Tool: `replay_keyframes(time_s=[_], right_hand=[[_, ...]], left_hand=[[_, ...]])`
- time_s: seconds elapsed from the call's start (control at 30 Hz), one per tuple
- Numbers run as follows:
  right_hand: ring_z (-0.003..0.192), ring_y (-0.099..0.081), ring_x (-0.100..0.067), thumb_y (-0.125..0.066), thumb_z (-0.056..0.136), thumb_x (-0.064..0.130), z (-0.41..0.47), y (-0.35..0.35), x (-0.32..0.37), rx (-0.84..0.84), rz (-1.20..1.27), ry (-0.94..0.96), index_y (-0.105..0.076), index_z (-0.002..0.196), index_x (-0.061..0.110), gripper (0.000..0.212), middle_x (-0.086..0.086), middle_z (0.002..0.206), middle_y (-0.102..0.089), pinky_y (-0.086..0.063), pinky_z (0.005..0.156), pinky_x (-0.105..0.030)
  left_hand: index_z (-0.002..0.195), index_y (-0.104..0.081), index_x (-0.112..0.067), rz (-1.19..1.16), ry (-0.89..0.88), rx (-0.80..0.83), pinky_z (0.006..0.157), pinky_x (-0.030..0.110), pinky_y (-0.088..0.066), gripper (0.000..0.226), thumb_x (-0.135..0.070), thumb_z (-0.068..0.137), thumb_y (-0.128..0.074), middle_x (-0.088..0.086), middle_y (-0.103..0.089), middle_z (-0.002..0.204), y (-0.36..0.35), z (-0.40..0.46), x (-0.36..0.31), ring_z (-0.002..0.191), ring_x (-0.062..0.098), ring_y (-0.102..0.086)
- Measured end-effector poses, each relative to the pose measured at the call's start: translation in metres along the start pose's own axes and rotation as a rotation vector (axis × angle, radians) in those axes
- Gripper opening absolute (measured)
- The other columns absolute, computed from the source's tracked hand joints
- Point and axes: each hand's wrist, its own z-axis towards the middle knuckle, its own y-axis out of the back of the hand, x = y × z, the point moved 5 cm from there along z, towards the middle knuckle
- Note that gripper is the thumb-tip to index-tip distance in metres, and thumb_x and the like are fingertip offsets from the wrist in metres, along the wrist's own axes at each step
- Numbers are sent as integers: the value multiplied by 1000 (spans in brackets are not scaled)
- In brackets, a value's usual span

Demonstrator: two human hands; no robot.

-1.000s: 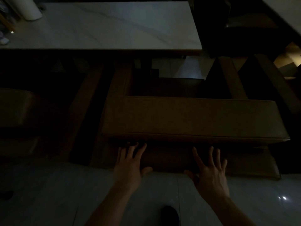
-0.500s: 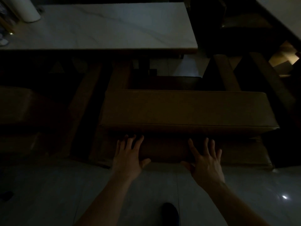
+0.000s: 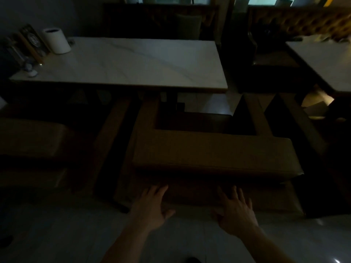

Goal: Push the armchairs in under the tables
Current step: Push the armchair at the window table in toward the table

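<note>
The room is dim. A brown armchair [image 3: 212, 154] stands with its back toward me, its arms reaching toward a white marble-topped table [image 3: 133, 63]. Its left arm reaches the table's near edge; its seat sits right of the table's centre. My left hand [image 3: 151, 205] and my right hand [image 3: 235, 209] lie flat, fingers spread, against the lower back panel of the chair. A second brown armchair [image 3: 32, 137] stands at the left, beside the first.
On the table's far left stand a white cylinder [image 3: 56, 40], a framed menu card [image 3: 32, 42] and small items. A second white table [image 3: 322, 59] is at the right. Dark bench seating [image 3: 161, 21] runs behind. A pale tiled floor [image 3: 57, 234] lies below my arms.
The armchair has slid away from me toward the table, with both flat hands following its back. My view has lifted, so more of the table and bench shows.
</note>
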Motion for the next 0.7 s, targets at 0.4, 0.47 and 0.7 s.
replay_keyframes(time_s=[0.4, 0.47, 0.7], right_hand=[[154, 10, -31, -18, 59, 105, -115, 63, 17, 0, 94, -98, 4, 158, 44, 119, -3, 170, 7, -1, 120, -63], [154, 12, -30, -16, 55, 107, -135, 69, 17, -33, 104, -114, 4, 157, 45, 121, -3, 169, 9, 2, 120, -63], [153, 16, -30, -16, 57, 107, -195, 95, -2, -142, 109, -67, 9, 157, 44, 120, -3, 169, 13, 8, 119, -63]], left_hand=[[154, -5, -41, 6, -47, 55, 121, 48, -9, 98, -88, 75, -39, -6, -7, 165, 86, -96, -23, 149, 23, -11], [154, -4, -41, 21, -47, 50, 121, 49, -7, 103, -92, 71, -36, -5, -7, 165, 93, -111, -29, 149, 23, -11], [153, -2, -42, 72, -78, -57, 121, 50, -7, 107, -96, 66, -34, -4, -7, 165, 110, -148, -69, 149, 22, -10]])
